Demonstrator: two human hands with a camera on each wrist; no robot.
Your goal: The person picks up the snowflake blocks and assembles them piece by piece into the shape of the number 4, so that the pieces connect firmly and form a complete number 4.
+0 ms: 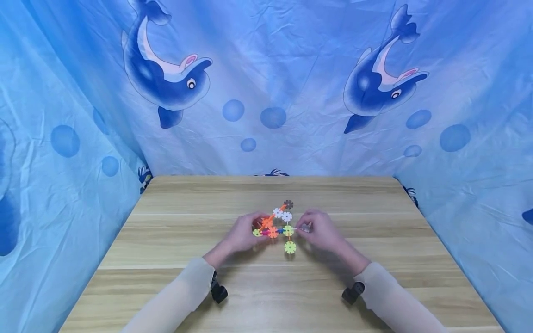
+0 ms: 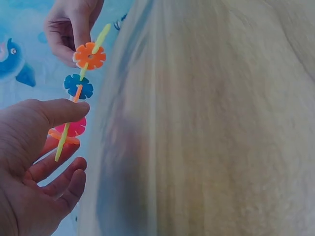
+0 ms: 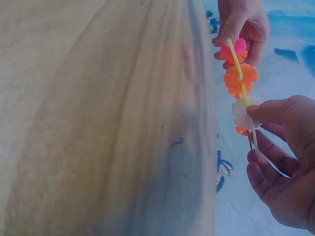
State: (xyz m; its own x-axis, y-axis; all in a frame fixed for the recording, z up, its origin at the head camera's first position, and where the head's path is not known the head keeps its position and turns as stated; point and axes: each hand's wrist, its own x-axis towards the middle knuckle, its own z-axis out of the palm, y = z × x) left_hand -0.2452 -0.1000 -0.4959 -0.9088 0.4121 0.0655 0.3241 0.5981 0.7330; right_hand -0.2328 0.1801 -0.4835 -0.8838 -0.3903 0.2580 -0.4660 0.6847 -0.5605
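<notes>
Both hands hold a joined build of notched plastic snowflake discs (image 1: 272,232) over the table. My left hand (image 1: 243,233) grips its left end, with the thumb across a pink disc (image 2: 76,126) and the fingers behind. A blue disc (image 2: 78,87) and an orange disc (image 2: 90,55) continue the row away from that thumb. At the other end my right hand (image 1: 318,229) pinches a white disc (image 3: 240,115) between thumb and fingers, beside a yellow-green disc (image 1: 288,231). A branch slants up to a brown disc (image 1: 288,204), and another yellow-green disc (image 1: 290,247) hangs below.
The wooden table (image 1: 187,286) spreads beneath both forearms. Behind and on both sides hangs a blue cloth (image 1: 316,138) printed with dolphins and bubbles. Each wrist carries a small black camera, one of them at the left sleeve (image 1: 179,291).
</notes>
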